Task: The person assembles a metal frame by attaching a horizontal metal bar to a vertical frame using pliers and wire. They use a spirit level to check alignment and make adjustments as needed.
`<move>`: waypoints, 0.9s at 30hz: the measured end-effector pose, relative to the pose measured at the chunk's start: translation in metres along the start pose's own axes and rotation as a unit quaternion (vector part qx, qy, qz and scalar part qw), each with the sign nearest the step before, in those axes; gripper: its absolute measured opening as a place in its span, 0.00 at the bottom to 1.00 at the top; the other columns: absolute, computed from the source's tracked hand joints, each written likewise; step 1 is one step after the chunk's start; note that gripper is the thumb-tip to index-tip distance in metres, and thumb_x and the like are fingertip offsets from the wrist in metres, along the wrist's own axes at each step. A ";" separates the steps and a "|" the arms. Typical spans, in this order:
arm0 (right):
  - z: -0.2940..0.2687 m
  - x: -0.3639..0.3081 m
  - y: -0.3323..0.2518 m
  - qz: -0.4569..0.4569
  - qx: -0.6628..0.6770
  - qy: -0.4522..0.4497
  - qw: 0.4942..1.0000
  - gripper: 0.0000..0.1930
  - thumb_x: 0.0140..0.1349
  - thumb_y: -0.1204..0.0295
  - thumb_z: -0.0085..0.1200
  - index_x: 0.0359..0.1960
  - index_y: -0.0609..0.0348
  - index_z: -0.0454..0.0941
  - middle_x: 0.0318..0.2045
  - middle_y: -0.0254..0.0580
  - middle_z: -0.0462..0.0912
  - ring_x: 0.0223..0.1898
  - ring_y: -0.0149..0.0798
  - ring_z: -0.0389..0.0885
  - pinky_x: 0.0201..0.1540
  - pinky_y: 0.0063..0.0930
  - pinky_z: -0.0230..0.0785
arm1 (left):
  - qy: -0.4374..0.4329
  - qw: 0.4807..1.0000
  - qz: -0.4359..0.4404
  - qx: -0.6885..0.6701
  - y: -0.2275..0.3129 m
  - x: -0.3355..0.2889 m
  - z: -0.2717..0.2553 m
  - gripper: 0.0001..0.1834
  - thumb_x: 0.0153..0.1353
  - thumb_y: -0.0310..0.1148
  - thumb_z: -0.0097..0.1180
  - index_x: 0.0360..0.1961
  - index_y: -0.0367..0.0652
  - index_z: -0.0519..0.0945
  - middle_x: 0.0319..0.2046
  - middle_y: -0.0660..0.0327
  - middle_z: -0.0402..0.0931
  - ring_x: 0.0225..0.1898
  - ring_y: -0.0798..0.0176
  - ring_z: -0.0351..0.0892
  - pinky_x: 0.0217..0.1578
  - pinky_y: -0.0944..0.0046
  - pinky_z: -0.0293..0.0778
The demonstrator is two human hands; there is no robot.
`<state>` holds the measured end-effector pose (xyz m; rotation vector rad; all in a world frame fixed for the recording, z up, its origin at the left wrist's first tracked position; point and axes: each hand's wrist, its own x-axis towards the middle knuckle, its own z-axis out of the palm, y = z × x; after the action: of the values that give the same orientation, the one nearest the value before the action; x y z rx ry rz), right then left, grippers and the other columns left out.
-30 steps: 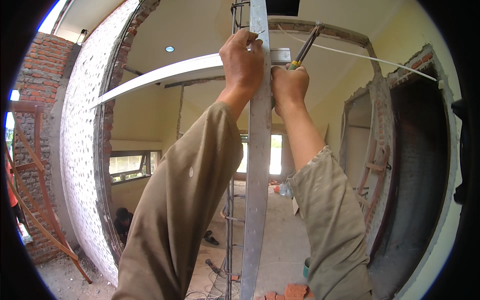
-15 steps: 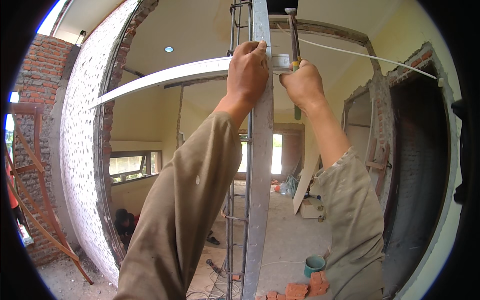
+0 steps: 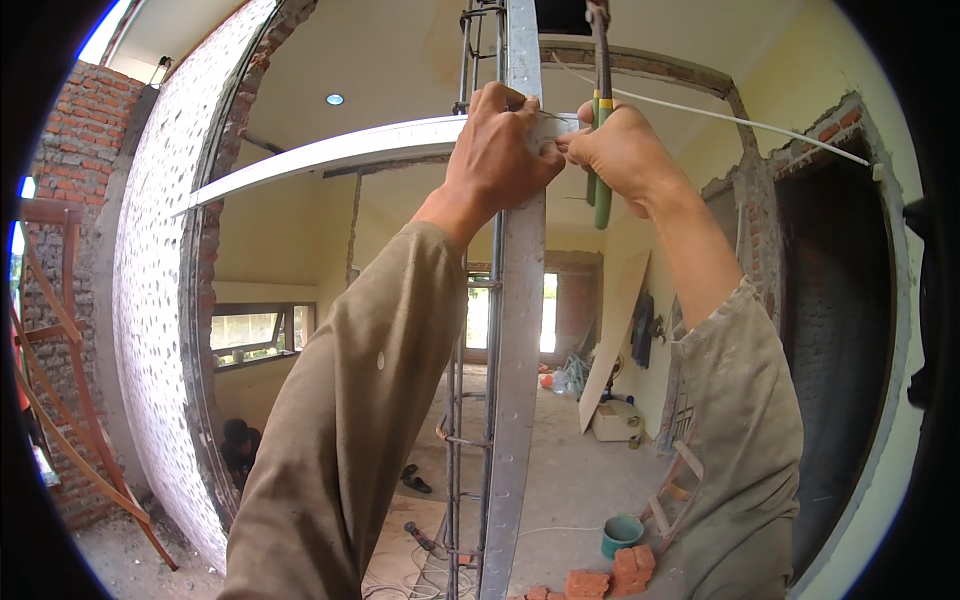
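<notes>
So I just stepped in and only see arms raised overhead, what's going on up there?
A person is working above head height in a half-built room. The left hand grips an upright metal bar where a horizontal metal strip meets it. The right hand holds a tool with a green and yellow handle pointing up beside that joint, fingers pinched at the crossing. A rebar cage stands just behind the bar, and a white cord runs off to the right wall.
</notes>
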<state>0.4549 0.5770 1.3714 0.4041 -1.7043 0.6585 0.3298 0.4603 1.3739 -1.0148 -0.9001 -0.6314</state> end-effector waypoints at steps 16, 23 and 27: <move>0.001 0.044 -0.057 -0.140 -0.323 -0.093 0.931 0.03 0.60 0.75 0.50 0.33 0.62 0.74 0.30 0.40 0.77 0.24 0.36 0.81 0.31 0.35 0.75 | 0.061 0.996 -0.050 -0.028 0.006 0.000 0.015 0.12 0.56 0.35 0.68 0.39 0.40 0.89 0.42 0.55 0.80 0.50 0.51 0.77 0.53 0.54 0.73; -0.015 0.046 -0.062 -0.005 -0.016 0.034 0.999 0.19 0.65 0.55 0.59 0.40 0.62 0.78 0.40 0.45 0.78 0.31 0.37 0.84 0.40 0.33 0.77 | 0.063 0.995 -0.062 -0.055 0.002 0.002 0.015 0.10 0.55 0.32 0.69 0.37 0.41 0.90 0.40 0.56 0.80 0.49 0.51 0.77 0.53 0.55 0.73; -0.030 0.050 -0.076 -0.145 0.300 0.176 0.926 0.18 0.73 0.55 0.50 0.32 0.58 0.74 0.24 0.40 0.80 0.26 0.38 0.81 0.36 0.34 0.75 | 0.060 0.992 -0.087 -0.070 0.002 0.001 0.018 0.09 0.55 0.31 0.68 0.37 0.43 0.90 0.41 0.56 0.80 0.50 0.51 0.77 0.54 0.54 0.72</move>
<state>0.5105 0.5407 1.4401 0.8923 -1.0483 0.9634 0.3257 0.4779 1.3784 -1.0180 -0.8529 -0.9044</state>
